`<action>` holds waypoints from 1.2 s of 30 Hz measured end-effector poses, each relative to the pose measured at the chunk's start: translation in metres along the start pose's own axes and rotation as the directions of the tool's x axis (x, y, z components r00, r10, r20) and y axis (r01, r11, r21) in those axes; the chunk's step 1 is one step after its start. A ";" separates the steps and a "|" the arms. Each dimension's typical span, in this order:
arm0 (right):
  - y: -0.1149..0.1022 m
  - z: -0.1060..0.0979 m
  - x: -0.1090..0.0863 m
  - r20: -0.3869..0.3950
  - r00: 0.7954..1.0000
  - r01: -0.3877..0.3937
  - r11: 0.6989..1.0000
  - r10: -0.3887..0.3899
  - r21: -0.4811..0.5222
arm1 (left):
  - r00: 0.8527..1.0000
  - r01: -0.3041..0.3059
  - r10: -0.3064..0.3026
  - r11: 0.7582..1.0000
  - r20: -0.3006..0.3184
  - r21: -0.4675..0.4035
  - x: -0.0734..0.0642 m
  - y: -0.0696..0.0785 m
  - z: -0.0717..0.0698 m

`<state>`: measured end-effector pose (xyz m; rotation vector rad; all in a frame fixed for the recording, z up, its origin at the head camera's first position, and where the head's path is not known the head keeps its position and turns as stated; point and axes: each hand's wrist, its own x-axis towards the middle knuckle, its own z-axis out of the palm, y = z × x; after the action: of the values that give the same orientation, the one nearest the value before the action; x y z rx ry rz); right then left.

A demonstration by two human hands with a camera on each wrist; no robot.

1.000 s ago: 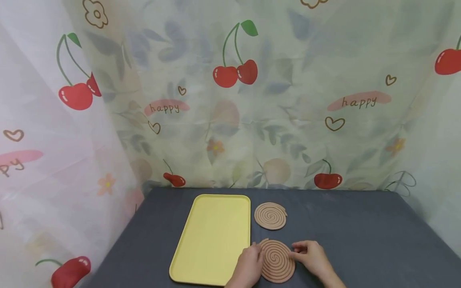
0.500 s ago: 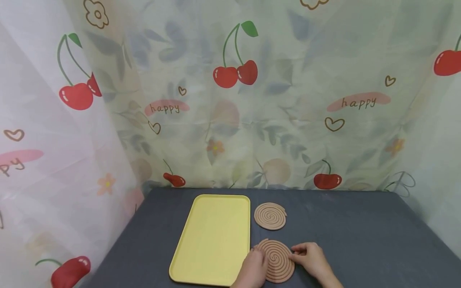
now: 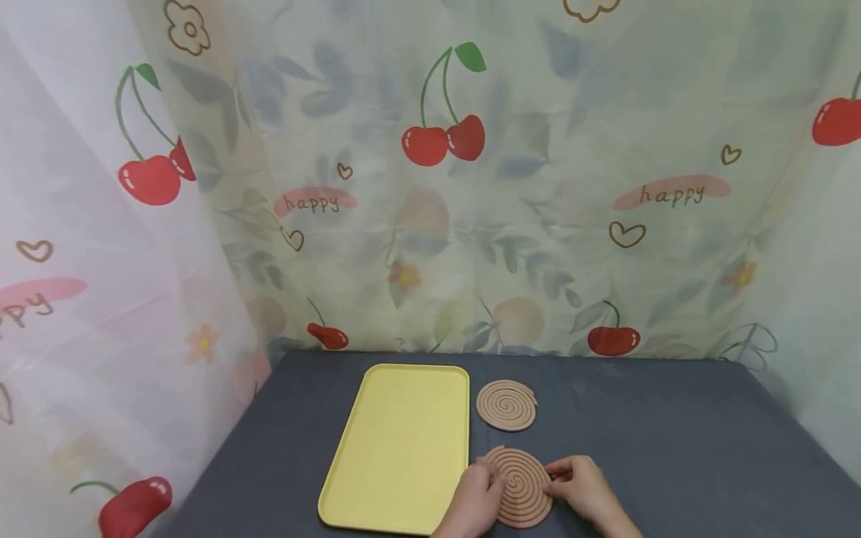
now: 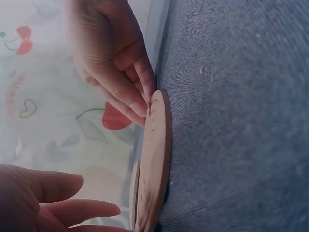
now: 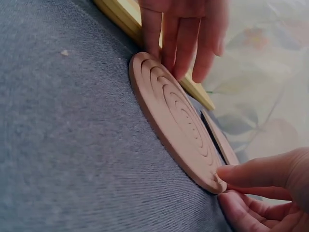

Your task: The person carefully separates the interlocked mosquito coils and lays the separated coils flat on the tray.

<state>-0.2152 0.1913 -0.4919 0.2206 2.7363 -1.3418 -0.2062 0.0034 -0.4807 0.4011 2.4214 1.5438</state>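
Observation:
A flat, round spiral coil (image 3: 523,493), brown and looking like rolled clay, lies on the dark table in the head view. My left hand (image 3: 474,489) reaches over its left side. In the right wrist view, the left fingers (image 5: 186,46) extend fairly straight and their tips touch the coil's far rim. My right hand (image 3: 580,484) is at the opposite edge. Its thumb (image 5: 251,175) lies on top of the rim and other fingers are beneath, pinching the coil (image 5: 174,123). A second, similar coil (image 3: 507,406) rests behind, untouched.
Left of both coils is a yellow rectangular tray (image 3: 397,444) with a raised rim; my left hand overlaps its right edge in the head view. A cherry-printed curtain (image 3: 444,246) stands behind the dark cloth-covered table (image 3: 659,433).
My left hand has shifted slightly right, further over the near coil. My right hand has moved slightly down and keeps its place at the rim. Both coils and the tray hardly differ.

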 end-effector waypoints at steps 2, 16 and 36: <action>0.001 0.000 0.000 -0.011 1.000 -0.011 1.000 0.012 0.017 | 1.000 -0.006 0.006 1.000 -0.018 -0.015 0.001 -0.001 0.000; 0.009 0.002 0.002 -0.074 0.997 0.006 0.999 -0.003 0.048 | 0.977 0.122 -0.148 0.978 -0.155 -0.167 0.009 0.001 -0.009; 0.013 0.001 0.001 -0.048 0.998 -0.033 0.994 0.038 0.104 | 0.961 0.088 -0.166 0.941 -0.219 -0.326 0.010 0.000 -0.009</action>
<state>-0.2139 0.1982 -0.5029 0.3135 2.6921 -1.4893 -0.2186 -0.0007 -0.4770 -0.0108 2.2547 1.9741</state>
